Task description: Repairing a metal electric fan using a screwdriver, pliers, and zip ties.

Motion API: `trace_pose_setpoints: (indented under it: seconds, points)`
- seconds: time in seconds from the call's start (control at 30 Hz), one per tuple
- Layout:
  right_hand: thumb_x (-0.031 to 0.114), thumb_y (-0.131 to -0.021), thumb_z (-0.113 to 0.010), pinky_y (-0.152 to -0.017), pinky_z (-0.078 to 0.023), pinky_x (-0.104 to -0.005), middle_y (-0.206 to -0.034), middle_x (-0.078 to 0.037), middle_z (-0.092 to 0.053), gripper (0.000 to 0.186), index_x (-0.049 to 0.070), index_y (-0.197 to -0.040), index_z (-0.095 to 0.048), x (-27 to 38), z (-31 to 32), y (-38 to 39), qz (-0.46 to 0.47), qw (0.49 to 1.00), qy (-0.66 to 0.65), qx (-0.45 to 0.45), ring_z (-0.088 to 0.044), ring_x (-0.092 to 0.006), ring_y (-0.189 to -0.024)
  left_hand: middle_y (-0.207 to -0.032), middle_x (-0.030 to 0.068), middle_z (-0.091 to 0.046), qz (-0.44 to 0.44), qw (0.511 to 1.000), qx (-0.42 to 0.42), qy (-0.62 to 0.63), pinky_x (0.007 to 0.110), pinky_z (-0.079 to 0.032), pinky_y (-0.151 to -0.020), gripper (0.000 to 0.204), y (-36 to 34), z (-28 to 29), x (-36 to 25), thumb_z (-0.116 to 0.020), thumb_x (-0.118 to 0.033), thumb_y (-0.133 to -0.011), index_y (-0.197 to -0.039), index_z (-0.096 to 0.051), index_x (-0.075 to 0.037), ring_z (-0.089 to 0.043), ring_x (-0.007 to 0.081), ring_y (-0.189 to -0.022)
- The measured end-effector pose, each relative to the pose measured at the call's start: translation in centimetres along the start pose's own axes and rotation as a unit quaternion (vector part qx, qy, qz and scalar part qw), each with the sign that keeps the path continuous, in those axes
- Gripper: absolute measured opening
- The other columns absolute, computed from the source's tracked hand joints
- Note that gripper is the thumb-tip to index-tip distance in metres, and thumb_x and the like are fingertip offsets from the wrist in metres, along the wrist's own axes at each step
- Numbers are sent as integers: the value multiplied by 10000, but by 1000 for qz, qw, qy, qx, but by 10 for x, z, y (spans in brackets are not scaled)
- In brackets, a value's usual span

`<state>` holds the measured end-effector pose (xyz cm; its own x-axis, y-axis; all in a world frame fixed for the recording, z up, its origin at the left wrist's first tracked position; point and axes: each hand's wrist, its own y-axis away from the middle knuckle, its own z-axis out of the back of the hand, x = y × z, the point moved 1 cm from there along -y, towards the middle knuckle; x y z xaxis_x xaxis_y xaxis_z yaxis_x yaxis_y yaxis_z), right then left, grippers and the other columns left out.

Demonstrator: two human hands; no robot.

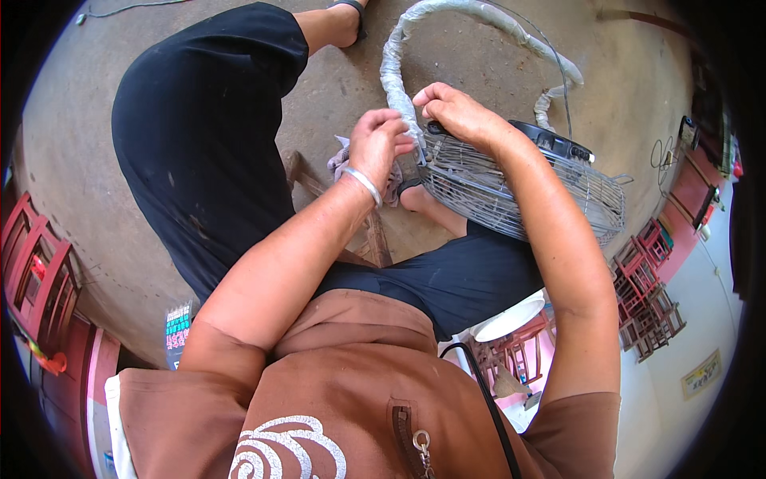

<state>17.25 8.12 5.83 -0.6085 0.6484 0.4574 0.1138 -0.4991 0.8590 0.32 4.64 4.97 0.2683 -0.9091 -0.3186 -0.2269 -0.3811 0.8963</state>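
Note:
A grey wire fan cage (519, 203) with a dark motor housing (558, 144) rests tilted over my right leg. A long tube wrapped in pale crinkled material (391, 68) loops up from it. My left hand (381, 136), with a silver bangle on the wrist, is beside the tube's lower end, fingers half-bent and apart. My right hand (455, 112) is closed just right of the tube, above a small black part; what it grips is hidden. A crumpled cloth (339, 166) lies behind my left hand, near a wooden piece (295, 172).
Red wooden chairs (36, 271) stand at the left. Stacked wooden stools and chairs (650, 287) line the wall at the right, near a white round object (507, 319). A thin cord (120, 9) lies on the concrete floor (335, 76). A printed colourful item (177, 331) lies behind my left arm.

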Motion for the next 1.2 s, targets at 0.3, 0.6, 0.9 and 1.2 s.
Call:
trace_pose_setpoints:
  seconds: [0.3,0.6,0.9,1.2]
  points:
    - [250,-872,-731,-811,-518,-284,-1020,-90,-643,429,-18,-1169,-574,7,2,4,-8,983,-185,13,-601,-146,-918,-1048,100,-614,-30,989,146,24,288,-566,-822,371,-3,-9,-14,-726,-79,-851,-1149,-526,14,-643,163,-915]
    - [326,-961,-562,-770,-523,-341,-949,-125,-690,368,0,-1121,-622,-10,2,-2,35,997,43,-61,-649,-198,-882,-889,29,-596,-7,995,101,-22,300,-519,-756,263,-12,9,4,-550,6,-828,-1088,-582,-19,-601,134,-832]
    - [360,-942,-509,-826,-499,-406,-929,-164,-702,382,25,-1039,-663,0,6,-12,91,971,161,-153,-663,-323,-907,-848,-21,-583,139,978,76,-137,270,-401,-638,228,-23,16,39,-551,-389,-872,-962,-614,-189,-492,94,-747]
    - [311,-889,-582,-909,-498,-455,-1135,-182,-673,348,63,-1106,-693,35,-1,-28,-42,953,283,-98,-634,-340,-1085,-736,8,-535,109,970,45,-213,279,-384,-503,292,-41,11,38,-578,-399,-881,-936,-583,-113,-476,129,-607]
